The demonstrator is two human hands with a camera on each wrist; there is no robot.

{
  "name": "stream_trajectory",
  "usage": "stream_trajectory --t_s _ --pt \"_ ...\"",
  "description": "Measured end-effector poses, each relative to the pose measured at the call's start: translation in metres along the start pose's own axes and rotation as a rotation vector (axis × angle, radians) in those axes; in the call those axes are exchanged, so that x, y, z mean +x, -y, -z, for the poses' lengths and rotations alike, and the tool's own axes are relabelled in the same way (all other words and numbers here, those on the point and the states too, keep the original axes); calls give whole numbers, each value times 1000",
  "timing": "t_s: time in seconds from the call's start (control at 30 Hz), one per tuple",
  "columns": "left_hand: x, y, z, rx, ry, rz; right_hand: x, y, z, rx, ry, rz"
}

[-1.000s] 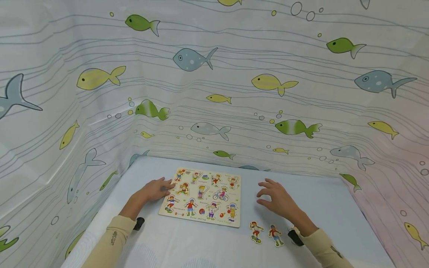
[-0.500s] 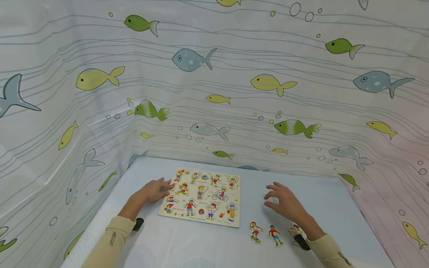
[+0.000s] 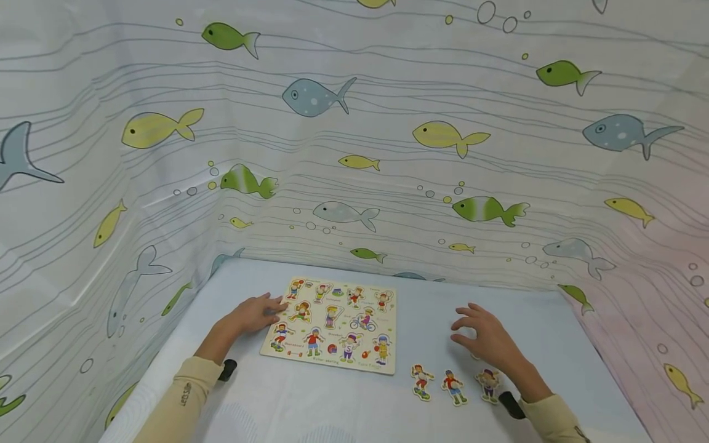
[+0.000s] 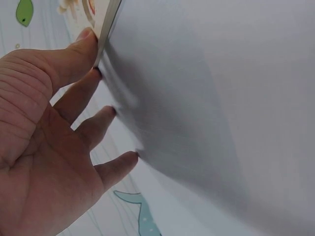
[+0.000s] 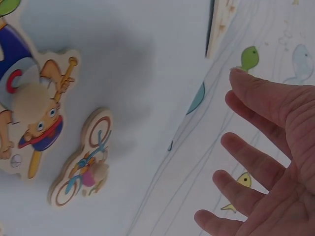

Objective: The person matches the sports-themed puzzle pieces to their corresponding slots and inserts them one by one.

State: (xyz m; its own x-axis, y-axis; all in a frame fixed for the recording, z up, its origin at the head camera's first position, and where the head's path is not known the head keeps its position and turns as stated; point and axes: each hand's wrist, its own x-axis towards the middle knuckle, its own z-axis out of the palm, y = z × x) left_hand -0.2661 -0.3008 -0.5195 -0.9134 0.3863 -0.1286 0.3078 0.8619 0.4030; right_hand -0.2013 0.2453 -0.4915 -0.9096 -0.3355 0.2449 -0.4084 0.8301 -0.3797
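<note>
Left wrist view: puzzle board (image 4: pixel 109 19) cut off beyond left hand (image 4: pixel 44 147).

This looks like a small screened-off play or recording booth rather than a lived-in room. A white curtain (image 3: pixel 354 154) printed with green, yellow and blue fish, bubbles and wavy lines closes it in on the left, far and right sides. A pale blue worktop (image 3: pixel 532 332) fills the floor of the enclosure, carrying a child's wooden puzzle board (image 3: pixel 332 326) with cartoon figures.
</note>
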Motion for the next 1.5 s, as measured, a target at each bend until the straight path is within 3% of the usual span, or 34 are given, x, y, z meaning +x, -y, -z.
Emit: stream_trajectory --t_s 0.53,1.13,1.5 --pt "2 1 1 4 -9 -14 -18 -28 8 -31 21 -97" --pt "3 3 0 15 10 -9 -39 -56 1 -27 50 -223" --pt "1 -1 1 -4 14 8 -41 -63 -3 -33 68 -255"
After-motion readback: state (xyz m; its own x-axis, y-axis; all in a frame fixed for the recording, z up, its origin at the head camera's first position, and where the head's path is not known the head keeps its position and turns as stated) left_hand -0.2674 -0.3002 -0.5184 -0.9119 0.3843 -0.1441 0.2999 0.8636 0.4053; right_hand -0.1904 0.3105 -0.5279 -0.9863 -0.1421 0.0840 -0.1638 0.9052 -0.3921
